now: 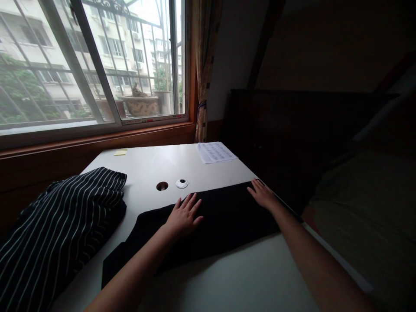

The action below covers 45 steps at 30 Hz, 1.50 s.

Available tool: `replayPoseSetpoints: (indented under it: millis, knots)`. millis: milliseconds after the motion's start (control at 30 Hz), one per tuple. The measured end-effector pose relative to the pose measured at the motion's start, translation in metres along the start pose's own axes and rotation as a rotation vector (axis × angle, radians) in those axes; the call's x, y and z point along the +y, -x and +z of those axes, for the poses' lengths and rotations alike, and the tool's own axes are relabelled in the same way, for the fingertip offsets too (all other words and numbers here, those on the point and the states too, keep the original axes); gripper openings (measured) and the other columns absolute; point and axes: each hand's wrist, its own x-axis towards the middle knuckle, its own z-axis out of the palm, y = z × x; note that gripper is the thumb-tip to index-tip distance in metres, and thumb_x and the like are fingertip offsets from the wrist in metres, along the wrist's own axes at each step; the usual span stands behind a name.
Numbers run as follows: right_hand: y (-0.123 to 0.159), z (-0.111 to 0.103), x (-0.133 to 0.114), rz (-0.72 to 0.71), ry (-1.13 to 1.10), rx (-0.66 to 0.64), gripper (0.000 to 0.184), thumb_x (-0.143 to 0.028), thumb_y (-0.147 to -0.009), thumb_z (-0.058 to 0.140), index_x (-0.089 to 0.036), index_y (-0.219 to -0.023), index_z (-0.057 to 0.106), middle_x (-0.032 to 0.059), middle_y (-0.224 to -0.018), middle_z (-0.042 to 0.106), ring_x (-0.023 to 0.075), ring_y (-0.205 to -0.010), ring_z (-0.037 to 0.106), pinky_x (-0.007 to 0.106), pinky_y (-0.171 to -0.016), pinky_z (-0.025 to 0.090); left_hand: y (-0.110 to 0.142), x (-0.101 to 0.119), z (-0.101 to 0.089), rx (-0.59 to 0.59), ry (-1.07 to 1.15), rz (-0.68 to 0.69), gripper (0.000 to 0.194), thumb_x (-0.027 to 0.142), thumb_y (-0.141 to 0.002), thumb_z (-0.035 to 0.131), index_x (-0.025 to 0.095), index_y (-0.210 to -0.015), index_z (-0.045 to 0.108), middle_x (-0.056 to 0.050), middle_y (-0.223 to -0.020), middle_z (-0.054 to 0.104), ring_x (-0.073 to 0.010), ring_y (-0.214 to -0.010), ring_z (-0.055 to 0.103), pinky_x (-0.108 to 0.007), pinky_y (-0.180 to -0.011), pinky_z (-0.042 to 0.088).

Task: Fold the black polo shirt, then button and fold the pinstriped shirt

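Black cloth (224, 221) lies flat across the white desk (250, 268) in front of you, stretching from near your left forearm to the desk's right edge. Your left hand (184, 216) is open, palm down on the cloth, its fingers spread and their tips close to the far edge of the fabric. Your right hand (264, 196) is open too, resting at the cloth's far right corner, with the fingers pointing away from you. Neither hand grips the fabric.

To your left, a black garment with white stripes (78, 216) sits in a loose heap over the left side of the desk, apart from your hands. Beyond the cloth you have a round hole (162, 186) in the desktop, and just to its right a white round cover (182, 183) with a dark opening. Printed sheets of paper (216, 152) lie near the far right corner, and a yellow slip (120, 152) lies near the far left one. Behind the desk are a barred window (130, 56) and a gathered curtain (204, 73).
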Motion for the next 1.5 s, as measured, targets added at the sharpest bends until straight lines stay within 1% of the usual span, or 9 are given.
replayPoseSetpoints:
  millis: [133,333,567,667,733,867,967,1300,1500]
  knots:
    - [0.001,-0.001,-0.001,-0.002,0.007,0.001,0.074,-0.058,-0.098,0.018,-0.012,-0.155,0.029,0.0082,-0.164,0.021,0.0230,-0.151,0.019,0.044,-0.122,0.020,0.013,-0.015,-0.004,0.009,-0.024,-0.005,0.065,0.060,-0.101,0.030,0.028,-0.156,0.024,-0.007,-0.164,0.017,-0.0295,-0.152,0.014,-0.061,-0.119,0.016]
    - [0.000,0.000,-0.001,-0.007,0.012,0.010,0.074,-0.056,-0.098,0.019,-0.011,-0.155,0.029,0.0093,-0.164,0.022,0.0230,-0.151,0.018,0.043,-0.122,0.020,0.055,-0.066,-0.006,-0.008,-0.092,-0.106,0.064,0.058,-0.102,0.028,0.027,-0.157,0.020,-0.007,-0.163,0.020,-0.0275,-0.151,0.017,-0.057,-0.119,0.019]
    - [0.000,0.000,-0.002,0.000,0.012,0.014,0.072,-0.057,-0.098,0.019,-0.014,-0.155,0.029,0.0090,-0.164,0.023,0.0231,-0.151,0.018,0.044,-0.122,0.019,0.083,-0.106,-0.024,0.017,-0.232,-0.171,0.053,0.044,-0.104,0.030,0.031,-0.155,0.026,-0.005,-0.162,0.025,-0.0298,-0.151,0.020,-0.065,-0.117,0.011]
    - [0.000,-0.001,-0.002,0.001,0.011,0.012,0.072,-0.057,-0.098,0.019,-0.015,-0.155,0.029,0.0084,-0.164,0.023,0.0228,-0.151,0.018,0.044,-0.122,0.019,0.087,-0.093,-0.041,0.086,-0.252,-0.138,0.052,0.037,-0.104,0.030,0.029,-0.155,0.028,-0.006,-0.163,0.023,-0.0307,-0.151,0.017,-0.066,-0.117,0.013]
    - [0.001,-0.001,-0.002,0.003,0.010,0.012,0.072,-0.057,-0.099,0.019,-0.014,-0.155,0.030,0.0085,-0.164,0.023,0.0229,-0.151,0.018,0.043,-0.122,0.019,0.091,-0.066,-0.051,0.118,-0.212,-0.054,0.052,0.036,-0.104,0.031,0.030,-0.155,0.028,-0.004,-0.163,0.022,-0.0290,-0.151,0.016,-0.061,-0.120,0.014]
    - [0.001,-0.002,-0.003,0.003,0.009,0.009,0.072,-0.056,-0.099,0.020,-0.013,-0.155,0.030,0.0084,-0.164,0.022,0.0225,-0.151,0.019,0.043,-0.122,0.018,0.111,0.008,-0.059,0.033,-0.028,0.264,0.055,0.034,-0.105,0.033,0.035,-0.157,0.017,0.002,-0.164,0.019,-0.0228,-0.151,0.017,-0.051,-0.123,0.018]
    - [0.001,-0.002,-0.002,0.000,0.009,0.005,0.072,-0.057,-0.099,0.019,-0.015,-0.156,0.029,0.0076,-0.164,0.022,0.0221,-0.151,0.019,0.042,-0.122,0.019,0.128,0.037,-0.052,-0.055,0.079,0.376,0.057,0.032,-0.105,0.032,0.036,-0.158,0.010,0.003,-0.162,0.022,-0.0212,-0.150,0.022,-0.048,-0.123,0.021]
    - [-0.001,0.000,-0.001,0.004,0.010,-0.001,0.071,-0.057,-0.099,0.020,-0.014,-0.156,0.028,0.0080,-0.164,0.022,0.0227,-0.151,0.018,0.042,-0.122,0.018,0.144,0.015,-0.035,-0.075,0.056,0.378,0.063,0.038,-0.104,0.038,0.032,-0.158,0.006,0.000,-0.162,0.022,-0.0223,-0.149,0.027,-0.048,-0.122,0.024]
    - [-0.002,0.002,0.000,0.009,0.023,-0.007,0.072,-0.056,-0.099,0.019,-0.012,-0.156,0.027,0.0081,-0.164,0.021,0.0234,-0.152,0.017,0.043,-0.122,0.019,0.159,-0.032,-0.025,-0.043,-0.055,0.145,0.058,0.049,-0.105,0.034,0.037,-0.156,0.011,0.002,-0.161,0.024,-0.0239,-0.148,0.029,-0.048,-0.122,0.022]
